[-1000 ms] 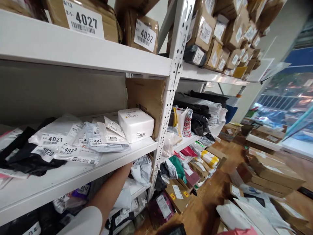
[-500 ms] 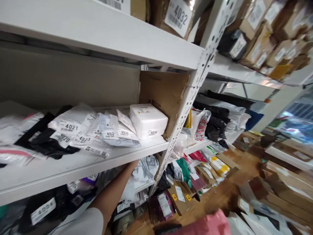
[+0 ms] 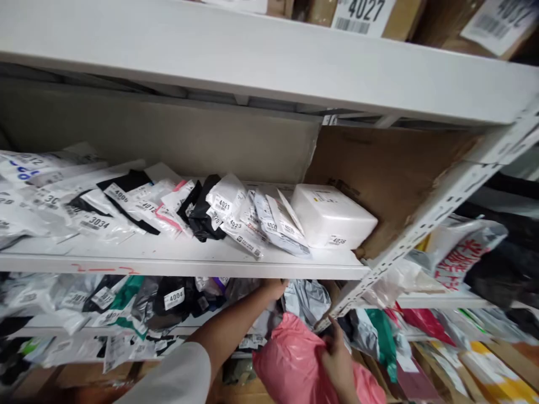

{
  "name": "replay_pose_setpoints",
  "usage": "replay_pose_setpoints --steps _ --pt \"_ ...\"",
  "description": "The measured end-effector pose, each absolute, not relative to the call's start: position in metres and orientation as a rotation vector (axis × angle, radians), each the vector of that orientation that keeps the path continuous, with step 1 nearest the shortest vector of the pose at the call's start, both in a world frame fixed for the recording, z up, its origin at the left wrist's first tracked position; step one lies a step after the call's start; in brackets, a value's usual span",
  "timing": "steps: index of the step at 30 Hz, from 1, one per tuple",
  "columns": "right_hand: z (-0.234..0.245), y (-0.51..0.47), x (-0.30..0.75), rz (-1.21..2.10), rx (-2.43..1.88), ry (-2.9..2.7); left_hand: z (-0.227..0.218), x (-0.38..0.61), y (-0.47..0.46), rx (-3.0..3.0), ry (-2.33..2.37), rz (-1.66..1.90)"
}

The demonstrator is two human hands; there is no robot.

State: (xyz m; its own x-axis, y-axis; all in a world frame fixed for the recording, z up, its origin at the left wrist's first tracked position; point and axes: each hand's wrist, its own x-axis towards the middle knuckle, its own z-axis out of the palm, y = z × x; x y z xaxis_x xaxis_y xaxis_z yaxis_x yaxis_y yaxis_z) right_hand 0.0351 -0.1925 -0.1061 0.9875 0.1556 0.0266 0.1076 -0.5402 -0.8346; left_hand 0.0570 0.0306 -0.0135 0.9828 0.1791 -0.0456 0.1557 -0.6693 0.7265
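My left hand [image 3: 275, 287] reaches in under the front edge of the middle shelf, among the parcels on the shelf below. Its fingers are hidden there. Right beside it is a crumpled silver-grey mailer bag [image 3: 306, 300]. My right hand [image 3: 337, 359] grips a full, glossy pink plastic mailer bag [image 3: 290, 359] in front of that lower shelf, with one finger pointing upward along the rack post. A black parcel labelled 4004 [image 3: 174, 299] lies to the left of my left forearm.
On the middle shelf [image 3: 168, 264], a white foam box [image 3: 332, 216] stands beside several bagged parcels with number labels. The perforated rack post [image 3: 438, 213] slants down at the right. Cardboard boxes [image 3: 404, 22] sit on the upper shelf. More parcels fill the neighbouring bay at the right.
The view has swung left and closer to the rack. The pink bag has risen into the lower middle with my right hand on it. My left arm still reaches into the lower shelf.
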Motion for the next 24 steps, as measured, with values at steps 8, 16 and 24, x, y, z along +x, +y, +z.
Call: replay_pose_setpoints --steps 8,16,24 --pt "-0.095 -0.169 0.071 0.116 -2.423 -0.168 -0.051 -0.131 0.142 2.569 0.892 0.859" --pt "-0.095 -0.156 0.075 0.168 -2.502 -0.065 -0.099 -0.172 0.232 2.541 1.321 0.512" --pt "-0.103 -0.154 0.063 0.224 -2.471 -0.252 -0.061 -0.160 0.273 2.617 1.137 0.225"
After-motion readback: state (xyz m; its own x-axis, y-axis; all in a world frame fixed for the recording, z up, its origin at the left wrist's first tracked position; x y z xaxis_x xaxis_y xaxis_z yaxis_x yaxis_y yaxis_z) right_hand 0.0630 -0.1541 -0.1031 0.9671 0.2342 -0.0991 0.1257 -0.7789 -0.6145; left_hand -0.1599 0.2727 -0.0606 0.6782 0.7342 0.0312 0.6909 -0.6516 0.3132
